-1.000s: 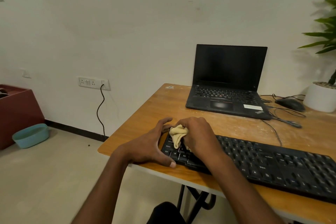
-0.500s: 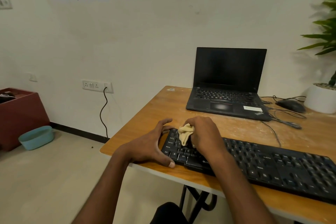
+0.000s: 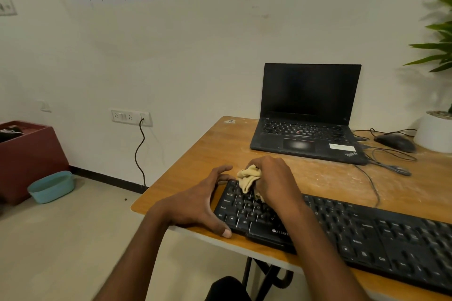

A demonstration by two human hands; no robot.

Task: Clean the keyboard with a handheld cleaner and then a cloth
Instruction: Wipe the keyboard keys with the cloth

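red box [image 3: 29,154]: cut off at the left edge, something dark is seen inside but can't be made out.
teal tub [image 3: 51,186]: parked on the floor just beside the box.
wall socket [image 3: 130,117]: a dark cable is plugged in and is lost from sight behind the table edge.
left hand [image 3: 195,205]: spread wide around the left end of the keyboard, thumb laid at the near corner, fingers curled round the far corner, so that end is gripped. Fingertips are partly hidden behind the cloth.
cloth [image 3: 248,177]: beige, bunched up, pressed on the top-left keys. Most of it is buried under the right hand, only a crumpled lump is seen sticking out.
right hand [image 3: 274,181]: closed round the cloth, fingers tucked under and not visible.
keyboard [image 3: 354,232]: black, lying along the near edge of the table [image 3: 195,151]; right end is cut off by the frame, a stretch of keys is covered by the right forearm.
laptop [image 3: 308,115]: open at the back, screen dark.
mouse [image 3: 395,142]: wired, right of the laptop, blurry.
plant pot [image 3: 434,132]: white, cropped by the right edge, leaves only partly seen.
handheld cleaner: not spotted anywhere.
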